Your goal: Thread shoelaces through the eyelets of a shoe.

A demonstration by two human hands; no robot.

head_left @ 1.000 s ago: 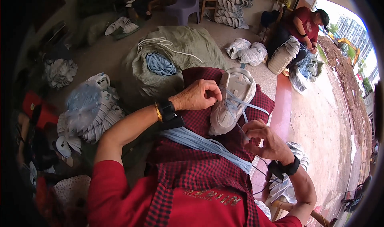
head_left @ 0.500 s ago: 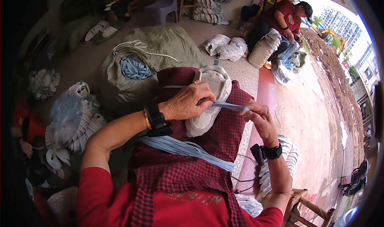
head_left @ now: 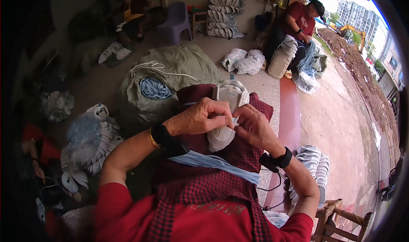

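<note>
White, the shoe [head_left: 229, 93] lies straight ahead at twelve o'clock on checked cloth [head_left: 260, 108], beneath left hand [head_left: 203, 114] and right hand [head_left: 255, 127], whose fingertips pinch pale lace [head_left: 234, 121] that could slip if either grip loosened.

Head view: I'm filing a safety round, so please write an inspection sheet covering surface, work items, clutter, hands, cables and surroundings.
Surface: red-and-black checked cloth over the lap.
Work items: pale shoe on the cloth; bundle of light-blue laces across the lap.
Clutter: shoe pile at left; green sack ahead.
Hands: left hand and right hand, fingertips close together over the shoe; grip unclear.
Cables: black cable near the right wrist.
Surroundings: seated co-worker, upper right; purple chair.
</note>
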